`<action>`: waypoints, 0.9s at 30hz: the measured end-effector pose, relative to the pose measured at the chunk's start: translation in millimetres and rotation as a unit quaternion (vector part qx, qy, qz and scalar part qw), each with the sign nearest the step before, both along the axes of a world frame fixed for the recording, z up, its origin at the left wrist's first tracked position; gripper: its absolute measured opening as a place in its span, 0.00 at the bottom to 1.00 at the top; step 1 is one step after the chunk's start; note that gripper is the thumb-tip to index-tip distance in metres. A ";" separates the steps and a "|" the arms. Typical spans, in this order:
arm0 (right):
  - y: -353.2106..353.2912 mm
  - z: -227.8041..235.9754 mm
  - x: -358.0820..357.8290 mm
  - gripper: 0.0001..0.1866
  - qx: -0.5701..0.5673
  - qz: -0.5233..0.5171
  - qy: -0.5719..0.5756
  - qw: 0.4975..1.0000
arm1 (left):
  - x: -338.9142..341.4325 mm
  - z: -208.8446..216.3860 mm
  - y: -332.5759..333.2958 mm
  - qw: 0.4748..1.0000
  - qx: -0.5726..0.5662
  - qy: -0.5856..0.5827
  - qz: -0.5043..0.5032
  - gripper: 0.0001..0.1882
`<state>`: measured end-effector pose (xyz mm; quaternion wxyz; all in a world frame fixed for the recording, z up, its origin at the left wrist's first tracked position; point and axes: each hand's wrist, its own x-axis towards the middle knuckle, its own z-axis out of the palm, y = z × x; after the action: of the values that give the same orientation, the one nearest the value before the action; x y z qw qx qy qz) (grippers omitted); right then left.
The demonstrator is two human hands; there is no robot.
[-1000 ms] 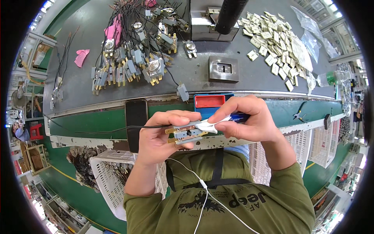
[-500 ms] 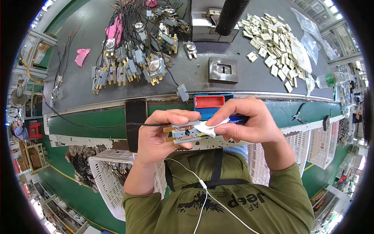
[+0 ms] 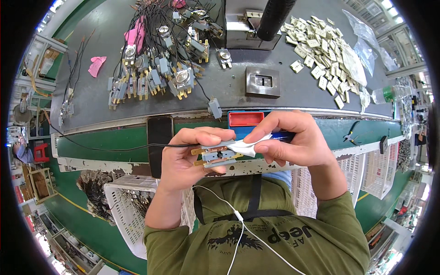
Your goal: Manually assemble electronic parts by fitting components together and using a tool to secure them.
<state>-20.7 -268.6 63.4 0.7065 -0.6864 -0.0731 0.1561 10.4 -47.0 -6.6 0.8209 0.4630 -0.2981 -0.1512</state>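
Note:
My left hand grips a grey electrical connector with brass prongs, from which a black wire runs off to the left. Pinched between thumb and forefinger of my right hand is a piece of white cloth or tissue, its left edge against the connector's right end. A blue pen-like stick also lies in that hand, partly covered by the fingers. Just beyond the hands sits a blue box with a red tray in it.
Wired connectors are heaped on the dark table, with a steel block right of them. Small white plates form a pile at right. A black phone and pliers lie along the front ledge; a white basket stands below.
My right hand has shifted slightly right and up, and the white cloth is drawn a little flatter against the connector. My left hand stays nearly in place.

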 end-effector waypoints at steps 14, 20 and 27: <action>2.1 -2.9 -0.7 0.06 -0.043 -0.007 -0.133 0.990 | -1.6 2.9 -1.1 0.999 -0.018 0.028 -0.009 0.26; 2.7 -2.8 -0.8 0.06 -0.050 -0.010 -0.144 0.988 | -3.1 4.6 -1.6 0.999 -0.020 0.047 -0.009 0.25; 1.7 -2.0 -1.4 0.06 -0.043 -0.011 -0.126 0.991 | -3.3 7.1 -1.3 0.999 -0.006 0.043 -0.007 0.25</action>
<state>-22.1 -267.0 61.3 0.6629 -0.7312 -0.1476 0.0635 7.1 -48.3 0.6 0.8346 0.4490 -0.2666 -0.1754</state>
